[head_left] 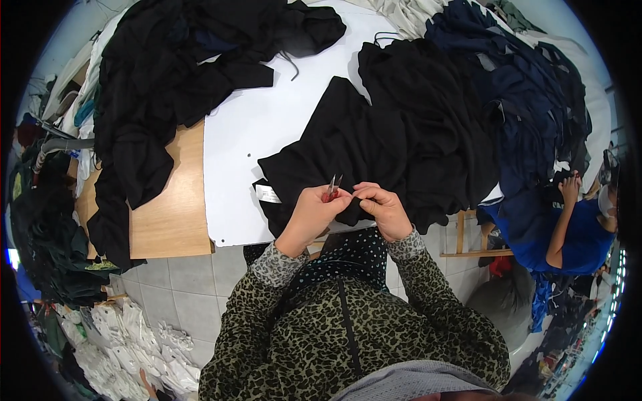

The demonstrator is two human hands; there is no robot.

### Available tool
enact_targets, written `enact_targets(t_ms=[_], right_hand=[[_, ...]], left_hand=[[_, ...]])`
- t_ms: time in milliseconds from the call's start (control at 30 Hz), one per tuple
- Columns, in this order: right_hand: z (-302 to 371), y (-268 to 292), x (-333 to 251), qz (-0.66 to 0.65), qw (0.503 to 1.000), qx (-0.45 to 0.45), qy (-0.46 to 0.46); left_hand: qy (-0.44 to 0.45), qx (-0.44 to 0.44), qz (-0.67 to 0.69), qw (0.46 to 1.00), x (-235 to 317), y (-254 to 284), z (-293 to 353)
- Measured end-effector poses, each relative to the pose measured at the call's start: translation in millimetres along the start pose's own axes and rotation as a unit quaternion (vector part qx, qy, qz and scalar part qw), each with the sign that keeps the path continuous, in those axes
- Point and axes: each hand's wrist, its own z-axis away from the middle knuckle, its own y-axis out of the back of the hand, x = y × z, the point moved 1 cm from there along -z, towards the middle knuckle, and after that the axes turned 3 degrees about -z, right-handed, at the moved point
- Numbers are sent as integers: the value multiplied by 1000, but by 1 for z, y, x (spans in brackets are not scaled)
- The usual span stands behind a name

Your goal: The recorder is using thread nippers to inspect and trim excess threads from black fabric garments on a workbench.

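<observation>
A black garment (368, 144) lies spread and rumpled at the near edge of the table, with a white label (268, 194) at its left corner. Over that near edge, my left hand (314, 212) is closed around small red-handled thread snips (332, 192), their metal blades pointing up. My right hand (384, 208) is closed in a pinch, its fingertips almost meeting those of the left. Whatever lies between the fingertips is too small to make out. Below them, the garment's edge hangs toward my lap.
A white board (231, 167) covers much of the wooden table (167, 200). Black clothes (180, 73) pile up at the far left, navy clothes (528, 127) at the right. A person in blue (582, 234) works at the right. White bundles (124, 347) lie on the floor.
</observation>
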Motion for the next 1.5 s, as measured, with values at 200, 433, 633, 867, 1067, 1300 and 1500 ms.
enact_targets(t_ms=[200,433,633,867,1067,1300,1500], right_hand=[[1,-2,-3,11,1000,14,-15],[-3,5,-8,-50,998,-41,-27],[-4,9,-11,-76,994,-75,-22],[-3,5,-13,-15,998,-31,-60],[-4,3,-14,161,986,-42,-33],[-5,-2,-16,129,990,-42,-39],[-5,1,-15,67,994,-45,-78]], left_hand=[[-144,42,-169,974,-3,-6,2],[-32,7,-12,999,3,3,0],[-32,-8,-3,999,12,8,4],[-244,21,-280,928,15,-3,9],[-337,33,-443,830,18,-6,10],[-293,14,-392,872,14,3,-3],[-203,-18,-252,946,2,10,-10]])
